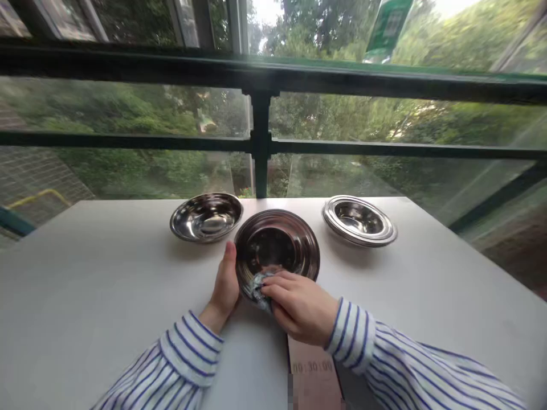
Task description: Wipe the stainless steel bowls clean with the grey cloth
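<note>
Leafy trees (141, 114) beyond green-framed windows (342, 122)

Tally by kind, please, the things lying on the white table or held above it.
Single metal bowls: 2 (left bowl, held bowl)
Rimmed metal dish, possibly a nested stack: 1
Crumpled wad: 1
Flat device showing 00:30:00: 1
Total: 5, counting any stack once
</note>
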A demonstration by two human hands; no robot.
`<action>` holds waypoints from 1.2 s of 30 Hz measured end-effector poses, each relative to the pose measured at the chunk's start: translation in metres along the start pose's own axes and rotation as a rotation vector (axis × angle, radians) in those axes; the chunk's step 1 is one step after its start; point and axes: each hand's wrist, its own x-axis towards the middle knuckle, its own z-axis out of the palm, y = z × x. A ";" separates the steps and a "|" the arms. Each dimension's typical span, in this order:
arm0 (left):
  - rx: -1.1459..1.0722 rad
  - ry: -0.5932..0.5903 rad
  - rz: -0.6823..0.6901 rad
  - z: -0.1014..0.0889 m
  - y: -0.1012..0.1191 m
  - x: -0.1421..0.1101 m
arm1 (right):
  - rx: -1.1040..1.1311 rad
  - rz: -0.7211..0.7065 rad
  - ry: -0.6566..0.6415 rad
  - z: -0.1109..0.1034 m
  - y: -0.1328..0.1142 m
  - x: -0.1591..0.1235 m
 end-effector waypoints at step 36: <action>-0.061 0.000 -0.097 0.008 0.002 0.005 | -0.030 -0.082 -0.037 -0.014 0.006 -0.017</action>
